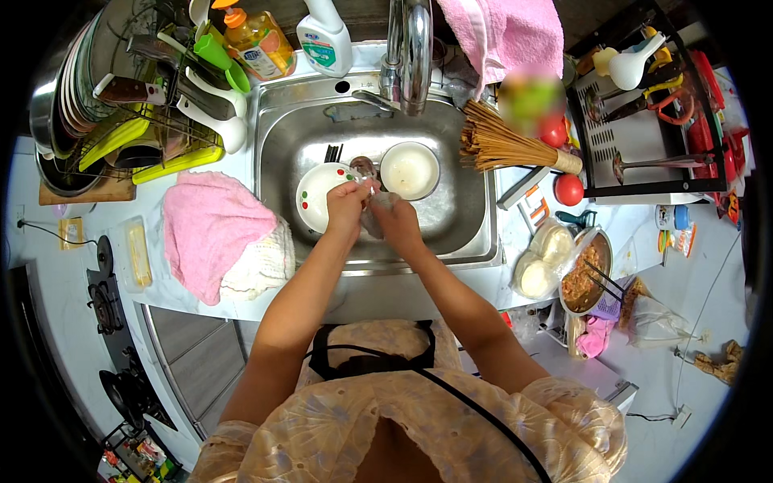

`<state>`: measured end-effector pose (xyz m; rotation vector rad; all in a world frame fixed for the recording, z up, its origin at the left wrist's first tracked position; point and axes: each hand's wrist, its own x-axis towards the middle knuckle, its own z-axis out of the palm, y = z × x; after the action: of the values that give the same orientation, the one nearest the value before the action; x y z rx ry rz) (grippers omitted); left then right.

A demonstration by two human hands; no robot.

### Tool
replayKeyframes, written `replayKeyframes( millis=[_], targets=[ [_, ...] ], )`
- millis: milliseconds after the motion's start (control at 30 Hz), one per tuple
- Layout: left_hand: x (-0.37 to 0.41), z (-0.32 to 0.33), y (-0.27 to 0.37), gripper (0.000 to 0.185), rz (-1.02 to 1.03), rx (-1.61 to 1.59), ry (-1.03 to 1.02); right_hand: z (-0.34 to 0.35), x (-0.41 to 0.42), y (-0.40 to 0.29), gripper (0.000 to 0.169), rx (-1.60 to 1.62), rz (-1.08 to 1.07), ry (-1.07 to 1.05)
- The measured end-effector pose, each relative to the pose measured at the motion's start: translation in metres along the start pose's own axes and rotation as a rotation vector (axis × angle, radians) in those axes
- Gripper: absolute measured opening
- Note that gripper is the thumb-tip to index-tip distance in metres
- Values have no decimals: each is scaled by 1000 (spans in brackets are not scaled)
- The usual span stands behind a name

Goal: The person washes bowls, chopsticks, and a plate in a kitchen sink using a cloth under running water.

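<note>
Both hands are over a stainless steel sink [465, 232]. My left hand [347, 208] pinches the upper end of a thin clear plastic bag [371, 223]. My right hand [394, 214] grips the bag's body close beside it; what the bag contains cannot be made out. Under and left of the hands lies a white plate [314, 196] with red and green dots. A white bowl [410, 171] with a little residue stands in the sink to the right. Between them, partly hidden by the hands, is a brownish rounded thing [362, 164]. Dark chopstick ends [333, 153] show behind the plate.
A chrome faucet [416, 60] rises behind the sink. Left are a dish rack [181, 145] and pink cloth [211, 229]. Right are a bamboo brush [507, 142], bagged round dough wrappers [537, 275], a pan of minced filling [586, 275] with chopsticks, and a utensil rack [652, 186].
</note>
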<state>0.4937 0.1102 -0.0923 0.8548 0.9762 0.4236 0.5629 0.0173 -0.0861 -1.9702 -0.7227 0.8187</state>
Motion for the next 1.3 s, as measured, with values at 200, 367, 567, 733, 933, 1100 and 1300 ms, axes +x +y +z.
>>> replayKeyframes(
  millis=[200,367,567,733,933,1100,1300],
  targets=[
    [33,-14,0,7,3,-361,255,23,-34,61,29,-58,-252,138],
    [76,-87,-23,2,-75,93,238,-23,-12,48,36,-35,-94,170],
    [95,-119,-76,4,-141,372,368,-53,45,34,47,-646,-118,253],
    [100,-127,-87,12,-6,1155,398,-56,84,53,42,-625,64,319],
    [120,-63,-91,32,281,503,182,-53,116,85,32,-754,224,199],
    [107,14,-69,34,-103,586,-121,-45,101,81,31,-870,214,190],
    [112,16,-71,24,222,724,-129,-40,74,98,43,-684,188,361]
  ],
)
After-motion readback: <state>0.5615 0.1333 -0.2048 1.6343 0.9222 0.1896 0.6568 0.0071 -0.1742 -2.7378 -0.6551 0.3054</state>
